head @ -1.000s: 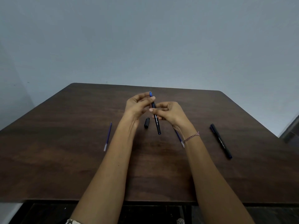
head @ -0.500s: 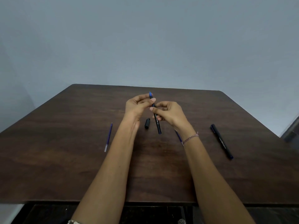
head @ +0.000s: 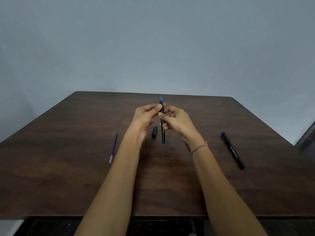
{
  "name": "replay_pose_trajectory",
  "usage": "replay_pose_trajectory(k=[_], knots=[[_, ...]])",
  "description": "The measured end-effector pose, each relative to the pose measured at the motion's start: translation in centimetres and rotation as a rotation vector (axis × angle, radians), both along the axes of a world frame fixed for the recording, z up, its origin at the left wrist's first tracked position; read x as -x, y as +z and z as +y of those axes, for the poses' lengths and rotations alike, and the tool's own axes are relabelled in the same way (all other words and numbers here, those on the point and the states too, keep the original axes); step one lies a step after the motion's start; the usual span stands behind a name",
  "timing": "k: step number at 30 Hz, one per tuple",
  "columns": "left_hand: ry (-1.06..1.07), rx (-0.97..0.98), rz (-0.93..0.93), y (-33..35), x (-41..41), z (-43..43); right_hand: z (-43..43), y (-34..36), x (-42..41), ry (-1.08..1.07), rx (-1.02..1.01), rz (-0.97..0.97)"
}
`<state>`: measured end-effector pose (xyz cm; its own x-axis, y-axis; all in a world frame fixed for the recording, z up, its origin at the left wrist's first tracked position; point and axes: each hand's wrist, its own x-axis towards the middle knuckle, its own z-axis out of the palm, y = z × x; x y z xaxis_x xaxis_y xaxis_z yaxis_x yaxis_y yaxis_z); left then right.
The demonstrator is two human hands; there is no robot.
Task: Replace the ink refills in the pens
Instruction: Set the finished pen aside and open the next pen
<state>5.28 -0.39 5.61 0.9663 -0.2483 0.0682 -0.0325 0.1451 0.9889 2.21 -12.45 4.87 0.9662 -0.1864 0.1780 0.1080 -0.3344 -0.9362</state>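
Above the middle of the dark wooden table [head: 68,176], both hands hold a black pen [head: 163,133] upright with its blue tip pointing up. My left hand [head: 146,118] pinches the pen near the blue tip section. My right hand [head: 177,120] grips the barrel just below. The pen's black cap [head: 154,132] lies on the table under my hands. A loose blue refill [head: 113,148] lies to the left. Another blue refill [head: 188,147] is mostly hidden behind my right wrist. A second capped black pen [head: 232,150] lies at the right.
The table's near edge [head: 153,217] runs under my forearms. A plain grey wall stands behind the far edge. A dark object shows at the far right edge of the view [head: 306,142].
The pen has turned from a slight tilt to nearly upright and risen a little. Both hands stay on it, and my right wrist now covers more of the refill behind it.
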Motion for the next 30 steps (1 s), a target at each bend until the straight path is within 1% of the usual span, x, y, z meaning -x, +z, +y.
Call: replay_pose_trajectory(k=[2,6,8,15,22,26,30], knots=[[0.074,0.056,0.009,-0.1,-0.1,-0.1,0.0,-0.1,0.0,-0.010,0.041,-0.005],[0.177,0.107,0.004,-0.2,0.0,-0.3,0.5,-0.4,-0.1,-0.022,0.237,-0.052],[0.211,0.145,0.034,-0.1,0.0,-0.2,0.9,-0.7,-0.2,-0.003,0.282,-0.056],[0.179,0.190,0.091,0.3,0.1,0.0,0.6,-0.6,-0.1,-0.030,0.201,-0.086],[0.180,0.202,0.088,0.2,0.1,0.1,0.7,-0.4,0.0,0.002,0.109,-0.085],[0.189,0.222,0.085,0.0,-0.2,0.2,0.8,-0.4,0.0,0.029,0.126,-0.035],[0.261,0.322,0.091,-0.4,-1.0,0.5,0.9,-0.5,0.1,0.068,0.167,0.011]])
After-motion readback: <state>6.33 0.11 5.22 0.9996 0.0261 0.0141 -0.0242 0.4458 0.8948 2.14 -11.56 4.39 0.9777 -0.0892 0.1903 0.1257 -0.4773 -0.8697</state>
